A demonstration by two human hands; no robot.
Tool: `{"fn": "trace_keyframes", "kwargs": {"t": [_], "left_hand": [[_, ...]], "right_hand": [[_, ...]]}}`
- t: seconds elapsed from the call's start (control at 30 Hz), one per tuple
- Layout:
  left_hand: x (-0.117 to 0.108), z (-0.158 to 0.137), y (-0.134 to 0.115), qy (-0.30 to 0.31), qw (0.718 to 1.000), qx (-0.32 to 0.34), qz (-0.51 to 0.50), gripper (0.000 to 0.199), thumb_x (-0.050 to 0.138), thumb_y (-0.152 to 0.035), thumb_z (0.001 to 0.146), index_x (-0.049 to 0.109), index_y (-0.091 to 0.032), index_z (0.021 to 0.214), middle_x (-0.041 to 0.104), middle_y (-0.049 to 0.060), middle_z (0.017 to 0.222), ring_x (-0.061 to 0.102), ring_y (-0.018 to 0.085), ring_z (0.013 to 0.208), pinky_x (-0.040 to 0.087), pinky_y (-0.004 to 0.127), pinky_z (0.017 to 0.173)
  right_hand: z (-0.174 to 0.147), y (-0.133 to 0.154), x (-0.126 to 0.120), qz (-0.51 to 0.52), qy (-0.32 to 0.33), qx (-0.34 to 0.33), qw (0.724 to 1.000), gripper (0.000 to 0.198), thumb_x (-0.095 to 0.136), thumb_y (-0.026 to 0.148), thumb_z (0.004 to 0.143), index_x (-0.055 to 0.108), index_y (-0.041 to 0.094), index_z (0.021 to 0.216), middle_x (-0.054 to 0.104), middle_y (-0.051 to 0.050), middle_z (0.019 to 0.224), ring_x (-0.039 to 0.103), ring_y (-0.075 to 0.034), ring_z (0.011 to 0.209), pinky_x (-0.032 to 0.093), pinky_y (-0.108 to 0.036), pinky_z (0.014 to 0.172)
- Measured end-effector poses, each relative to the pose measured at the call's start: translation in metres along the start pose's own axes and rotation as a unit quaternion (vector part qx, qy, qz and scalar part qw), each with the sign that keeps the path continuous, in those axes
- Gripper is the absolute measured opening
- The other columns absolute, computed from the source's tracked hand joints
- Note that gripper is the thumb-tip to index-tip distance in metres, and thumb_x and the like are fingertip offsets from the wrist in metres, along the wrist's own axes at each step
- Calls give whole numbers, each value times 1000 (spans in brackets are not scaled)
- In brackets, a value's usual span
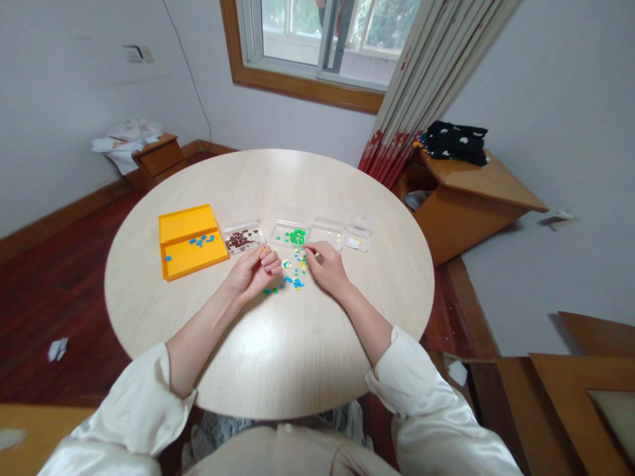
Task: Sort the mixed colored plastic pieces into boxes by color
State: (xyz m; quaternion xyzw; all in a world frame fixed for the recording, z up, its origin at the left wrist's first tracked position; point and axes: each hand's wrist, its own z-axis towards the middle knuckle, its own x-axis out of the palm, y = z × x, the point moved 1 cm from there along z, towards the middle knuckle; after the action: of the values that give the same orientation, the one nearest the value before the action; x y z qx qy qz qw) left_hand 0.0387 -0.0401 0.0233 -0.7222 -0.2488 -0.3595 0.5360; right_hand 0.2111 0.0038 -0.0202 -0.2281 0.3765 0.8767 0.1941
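Observation:
My left hand (pixel 254 270) is closed above the table, its fingers curled in, with a small yellow piece showing at the thumb tip. My right hand (pixel 326 266) has its thumb and fingers pinched together near the front of a clear box of green pieces (pixel 297 237); what they hold, if anything, is too small to make out. Between the hands lie scattered blue pieces (pixel 296 283) mixed with green, yellow and pale ones. A clear box of dark brown pieces (pixel 239 238) stands just beyond my left hand.
An open yellow case (pixel 191 266) with several blue pieces (pixel 201 240) lies on the left of the round table (pixel 268 363). Two more clear boxes stand at the right of the row, one holding a few pale pieces (pixel 329 233), the endmost a white label (pixel 354 242).

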Motion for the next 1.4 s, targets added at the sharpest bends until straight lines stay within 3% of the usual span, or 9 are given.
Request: {"fn": "trace_keyframes", "kwargs": {"t": [0.13, 0.23, 0.43, 0.57, 1.1, 1.4], "left_hand": [[-3, -2, -1, 29, 998, -42, -31, 48, 40, -23, 92, 32, -16, 45, 22, -6, 42, 28, 6, 39, 32, 17, 43], [-6, -2, 0, 43, 998, -39, -27, 49, 45, -23, 89, 30, -16, 43, 20, -7, 40, 28, 6, 39, 32, 18, 43], [-10, 1, 5, 37, 999, 7, 36, 18, 73, -17, 69, 57, -10, 62, 53, -1, 61, 46, 6, 55, 43, 20, 57], [-15, 4, 7, 38, 997, 8, 68, 17, 77, -16, 63, 63, -9, 70, 58, 1, 70, 49, 6, 59, 45, 23, 65], [-18, 4, 8, 38, 996, 15, 75, 29, 86, -21, 49, 66, -11, 66, 60, 0, 61, 49, 5, 54, 47, 21, 59], [-15, 2, 6, 45, 993, 25, 102, 35, 86, -27, 48, 55, -12, 53, 52, -3, 54, 46, 6, 53, 46, 22, 57]], "right_hand": [[0, 0, 0, -1, -4, -1, 1000, 17, 48, 20, 86, 65, 20, 88, 68, -5, 82, 59, -17, 77, 47, -32, 73], [0, 0, 0, -1, -5, -3, 1000, 17, 48, 20, 86, 65, 19, 89, 68, -5, 82, 59, -17, 77, 47, -32, 73], [-1, 0, 1, -5, -4, -7, 1000, 17, 49, 18, 86, 65, 19, 89, 68, -5, 81, 59, -17, 78, 47, -31, 73], [-1, 1, 1, -4, -1, -10, 1000, 17, 49, 19, 86, 65, 19, 89, 68, -5, 81, 59, -17, 78, 47, -32, 73], [0, 2, 0, -7, 2, -2, 1000, 18, 47, 21, 86, 66, 19, 88, 67, -5, 80, 59, -17, 77, 47, -32, 73], [0, 4, 1, 4, 8, 3, 1000, 18, 47, 22, 87, 65, 20, 90, 67, -5, 82, 59, -18, 79, 47, -33, 75]]}}
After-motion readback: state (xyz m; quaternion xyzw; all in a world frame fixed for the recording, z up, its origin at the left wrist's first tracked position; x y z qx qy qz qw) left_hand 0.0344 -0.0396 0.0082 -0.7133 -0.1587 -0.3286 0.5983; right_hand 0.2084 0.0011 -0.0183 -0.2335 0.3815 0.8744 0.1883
